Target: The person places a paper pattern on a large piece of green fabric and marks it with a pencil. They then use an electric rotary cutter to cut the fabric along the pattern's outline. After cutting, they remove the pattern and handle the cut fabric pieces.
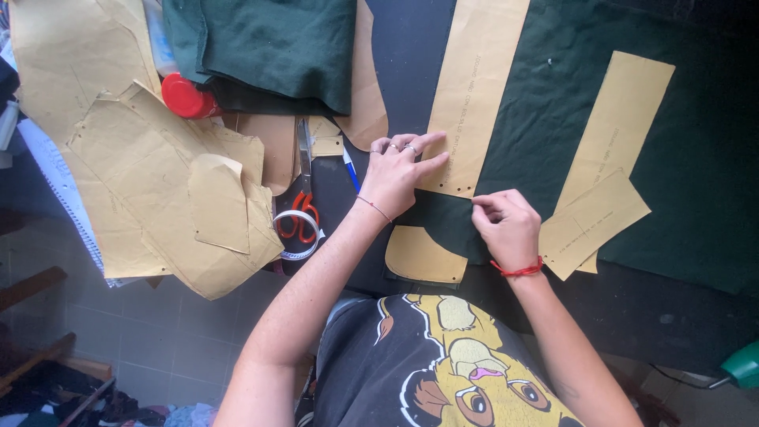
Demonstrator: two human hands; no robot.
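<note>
No labels, signs or screens are visible. One container lies at upper left among the brown paper pieces: a clear plastic bottle with a red cap, partly hidden under paper.

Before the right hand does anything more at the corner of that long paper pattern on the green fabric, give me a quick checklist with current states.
1. Left hand flat on the long tan paper pattern piece: ok.
2. Right hand fingertips pinched at the pattern's lower corner: ok; whether they hold a pin, cannot tell.
3. Dark green fabric lying smooth under the pattern: ok where visible.
4. Two shorter tan paper strips apart from the long piece: ok.
5. Orange-handled scissors lying beside the left hand, untouched: ok.
6. Small curved tan paper piece below the left hand, pinned or loose: cannot tell.
</note>
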